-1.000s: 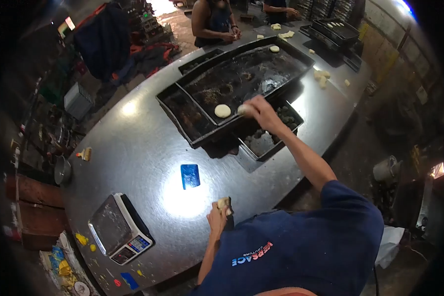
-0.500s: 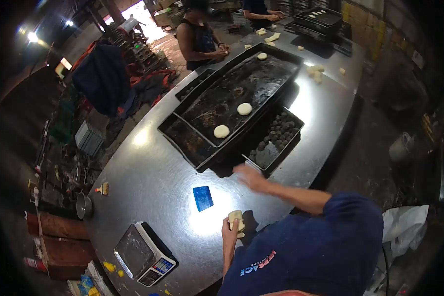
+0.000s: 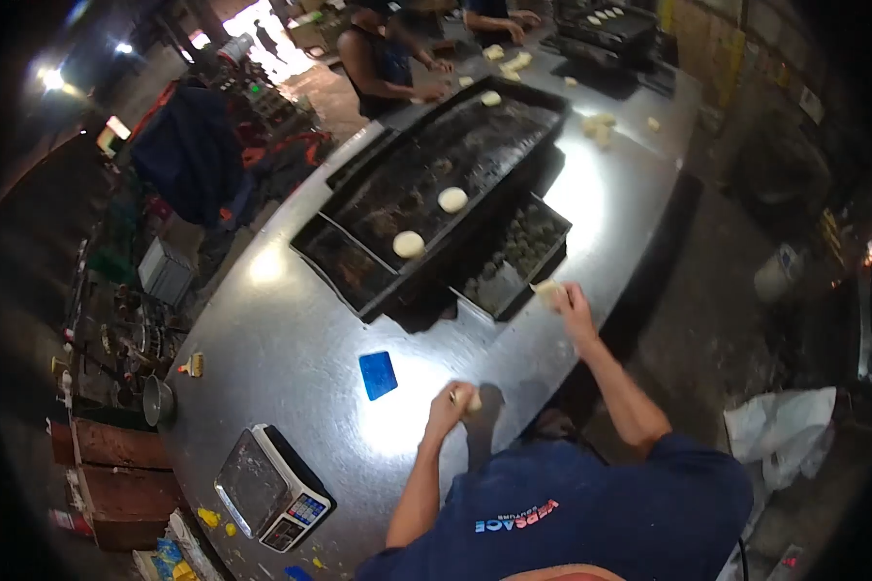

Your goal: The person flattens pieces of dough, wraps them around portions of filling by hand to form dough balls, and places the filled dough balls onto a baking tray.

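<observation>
My left hand (image 3: 445, 411) is closed around a piece of pale dough (image 3: 474, 400), low over the steel table; fingers cover most of it. My right hand (image 3: 576, 312), slightly blurred, grips another pale dough piece (image 3: 547, 290) beside the near corner of a small tray (image 3: 495, 315). Dark round balls (image 3: 519, 242) fill part of that tray. Beyond it stands a long black baking tray (image 3: 358, 308) with dough discs, the nearest disc (image 3: 409, 244) close to its divider. A blue flat scraper (image 3: 379, 375) lies left of my left hand.
A digital scale (image 3: 250, 481) stands on the steel table (image 3: 291, 387) at the lower left, with a brush (image 3: 195, 365) near the edge. Dough pieces (image 3: 599, 128) lie farther back. Two people work at the far side, one person (image 3: 378, 63) beside the long tray.
My right hand has moved right from the small tray's near left side and now shows a dough piece. My left hand has shifted slightly forward and closed more around its dough. The view has shifted.
</observation>
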A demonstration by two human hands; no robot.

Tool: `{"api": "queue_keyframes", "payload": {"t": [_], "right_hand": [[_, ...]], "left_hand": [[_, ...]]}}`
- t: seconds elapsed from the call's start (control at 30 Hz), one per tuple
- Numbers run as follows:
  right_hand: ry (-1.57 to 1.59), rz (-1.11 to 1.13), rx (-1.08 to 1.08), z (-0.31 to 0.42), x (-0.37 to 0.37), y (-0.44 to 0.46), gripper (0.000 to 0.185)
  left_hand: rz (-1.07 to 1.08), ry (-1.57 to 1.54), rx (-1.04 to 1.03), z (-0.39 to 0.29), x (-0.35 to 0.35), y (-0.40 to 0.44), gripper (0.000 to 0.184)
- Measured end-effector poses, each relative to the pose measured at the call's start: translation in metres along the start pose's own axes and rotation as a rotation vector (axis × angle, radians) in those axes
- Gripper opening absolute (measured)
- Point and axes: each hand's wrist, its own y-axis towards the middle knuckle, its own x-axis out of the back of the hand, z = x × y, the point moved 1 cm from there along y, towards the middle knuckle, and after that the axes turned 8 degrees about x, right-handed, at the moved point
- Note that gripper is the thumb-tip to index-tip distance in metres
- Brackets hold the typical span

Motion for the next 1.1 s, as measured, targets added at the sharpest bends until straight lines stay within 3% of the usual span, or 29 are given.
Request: {"api": "queue_keyframes", "payload": {"t": [0.03,0.07,0.13,0.2,0.27,0.3,0.37,0.47,0.5,0.57,0.67,0.77,0.8,0.87,0.93,0.97,1.03,1.1], "right_hand": [[-0.015,0.064,-0.033,0.02,0.008,0.002,0.026],[-0.031,0.129,-0.075,0.043,0.007,-0.002,0.026],[-0.236,0.152,0.082,0.04,-0.005,-0.017,0.026],[0.125,0.31,-0.211,0.042,-0.026,-0.041,0.028],[0.231,0.437,-0.426,0.049,-0.051,-0.069,0.026],[0.203,0.497,-0.431,0.059,-0.056,-0.076,0.026],[0.152,0.618,-0.426,0.078,-0.061,-0.077,0.025],[-0.077,0.857,-0.128,0.037,-0.058,-0.039,0.027],[-0.16,0.768,0.085,0.02,-0.057,-0.021,0.026],[-0.22,0.635,0.202,-0.017,-0.058,0.031,0.02],[-0.367,0.555,0.169,-0.028,-0.066,0.098,0.017],[-0.453,0.663,0.29,-0.05,-0.089,0.138,0.023],[-0.438,0.622,0.471,-0.076,-0.1,0.144,0.033],[-0.659,0.661,0.49,-0.086,-0.108,0.148,0.045],[-0.804,0.746,0.5,-0.105,-0.112,0.152,0.044],[-0.824,0.824,0.41,-0.099,-0.112,0.154,0.039],[-0.782,0.744,0.408,-0.086,-0.109,0.15,0.033],[-0.533,0.704,0.348,-0.074,-0.111,0.133,0.033]], "left_hand": [[0.007,0.163,-0.07,0.006,0.003,0.015,0.032],[0.058,0.526,-0.075,0.015,0.0,0.036,0.045],[-0.402,0.82,-0.336,0.007,-0.019,0.048,0.061],[-0.204,0.223,-0.425,-0.065,-0.032,0.039,0.064],[0.074,-0.166,-0.15,-0.096,-0.046,0.019,0.058],[0.203,-0.353,-0.013,-0.103,-0.051,0.015,0.055],[0.146,-0.33,-0.081,-0.087,-0.055,0.015,0.052],[-0.072,-0.388,-0.068,-0.074,-0.056,0.004,0.048],[-0.188,-0.495,-0.028,-0.078,-0.059,-0.004,0.047],[-0.539,-0.605,0.139,-0.069,-0.065,-0.012,0.034],[-0.431,-0.493,0.238,-0.006,-0.05,-0.012,0.038],[-0.541,-0.657,0.208,-0.037,-0.059,-0.035,0.029],[-0.557,-0.61,0.229,-0.046,-0.059,-0.04,0.029],[-0.559,-0.662,0.317,-0.06,-0.063,-0.044,0.03],[-0.569,-0.622,0.294,-0.065,-0.067,-0.046,0.032],[-0.584,-0.692,0.302,-0.066,-0.071,-0.043,0.032],[-0.561,-0.799,0.278,-0.064,-0.074,-0.039,0.033],[-0.479,-0.872,0.215,-0.053,-0.075,-0.03,0.036]]}}
